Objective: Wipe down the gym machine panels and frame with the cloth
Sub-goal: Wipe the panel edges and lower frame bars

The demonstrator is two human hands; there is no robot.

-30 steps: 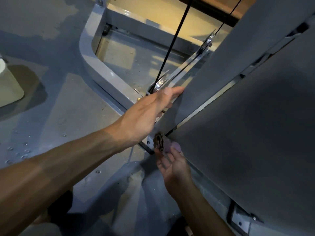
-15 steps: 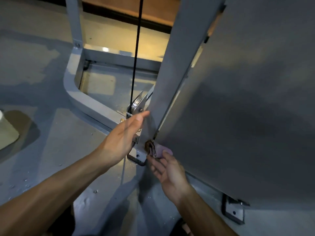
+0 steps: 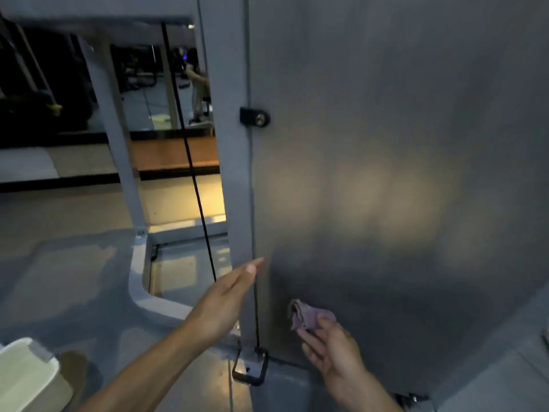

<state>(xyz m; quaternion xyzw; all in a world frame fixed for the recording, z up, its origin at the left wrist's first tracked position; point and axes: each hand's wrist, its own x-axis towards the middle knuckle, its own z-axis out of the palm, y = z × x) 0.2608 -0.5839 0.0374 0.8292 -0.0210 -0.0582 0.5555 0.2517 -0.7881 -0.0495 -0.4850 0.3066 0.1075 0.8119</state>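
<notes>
Closest to us, our right hand pinches a bunched purple cloth at the fingertips and presses it against the lower part of the big grey panel, just right of the seam where the panel meets the upright post. Our left hand is flat, fingers straight and together, its tips reaching the post's edge close to that seam; it holds nothing, and contact looks likely though we can't be sure. So we judge we're in the panel-wiping step, starting low near the bottom corner, with nearly all the sheet above yet to cover. Down at the floor sits a black bracket at the post's foot, and a pale tub at the lower left. Next, we reckon, the cloth wants long strokes upward and across, firm pressure, working round the black latch higher on the seam. Behind the post a black cable runs down toward the curved base frame, which looks due a wipe later. Farther off it's dim gym floor and blurred equipment.
</notes>
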